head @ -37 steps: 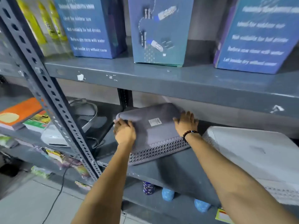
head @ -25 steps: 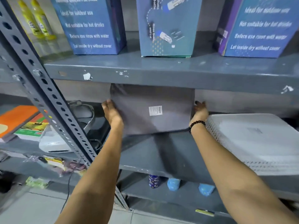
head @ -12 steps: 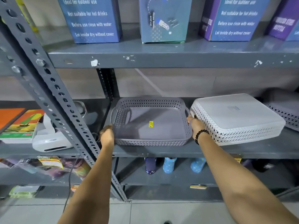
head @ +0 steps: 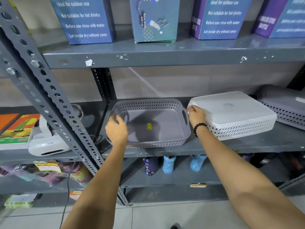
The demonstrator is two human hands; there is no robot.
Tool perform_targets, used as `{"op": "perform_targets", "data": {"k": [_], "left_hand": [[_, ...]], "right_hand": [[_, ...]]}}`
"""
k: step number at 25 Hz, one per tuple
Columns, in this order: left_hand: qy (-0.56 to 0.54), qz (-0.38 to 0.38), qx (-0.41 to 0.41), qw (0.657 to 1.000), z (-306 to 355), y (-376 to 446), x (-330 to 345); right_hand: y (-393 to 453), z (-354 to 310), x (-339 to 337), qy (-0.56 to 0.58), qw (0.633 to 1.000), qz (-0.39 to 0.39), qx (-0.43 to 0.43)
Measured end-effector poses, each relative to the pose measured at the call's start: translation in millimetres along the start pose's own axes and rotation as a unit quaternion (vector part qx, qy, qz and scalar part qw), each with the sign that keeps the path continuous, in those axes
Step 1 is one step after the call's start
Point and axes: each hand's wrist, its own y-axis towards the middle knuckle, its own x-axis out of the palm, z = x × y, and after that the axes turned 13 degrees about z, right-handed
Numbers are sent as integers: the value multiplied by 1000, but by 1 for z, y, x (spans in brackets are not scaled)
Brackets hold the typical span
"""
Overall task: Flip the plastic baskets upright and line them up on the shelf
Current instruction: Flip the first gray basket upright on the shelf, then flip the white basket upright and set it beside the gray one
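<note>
Since approx 1.5 s ago, the grey perforated plastic basket [head: 153, 123] has gone from bottom-up, w/ both hands on it, to open side up, flat on the middle grey metal shelf [head: 247, 144] at its left end, near the front edge & just right of the slotted grey upright [head: 49, 96]. Both hands have moved off it since the last pic.

Left hand [head: 116, 129] hovers at the basket's left rim, blurred; fingers look loosely curled w/ nothing between them, but can't tell if they touch the rim. Right hand [head: 196, 115], w/ a dark bead bracelet at the wrist, has its fingertips on the left corner of the white perforated plastic basket [head: 234, 113]. That's contact rather than a clamp; fingers bent, not closed round anything.

Progress, as I judge it: 1 basket done, rest to go. White one is bottom-up, just right of the grey one w/ a narrow gap between. A third basket, grey lattice-sided [head: 285, 104], lies bottom-up toward the shelf's right end, partly cut off by the frame edge. Can't see if more sit past it.

Left to do: flip the white one, then the far-right one, then square all front edges into a row. Next step prob the white basket.
</note>
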Motion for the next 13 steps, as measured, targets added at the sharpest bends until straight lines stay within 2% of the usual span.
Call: {"op": "perform_targets", "data": {"k": [4,8,11,13], "left_hand": [[-33,-104,47,993,44,-53,50],[-46,-227,102,967,85,-132,115],[-7,-312,56,948,115,-184,165],[44,-329,-8,943,127,-204,198]], "right_hand": [[22,-6,-27,-5,998,26,-62],[64,11,-84,-77,993,65,-65],[112,31,-140,-193,973,95,-85],[151,45,-174,-263,956,104,-75]]}}
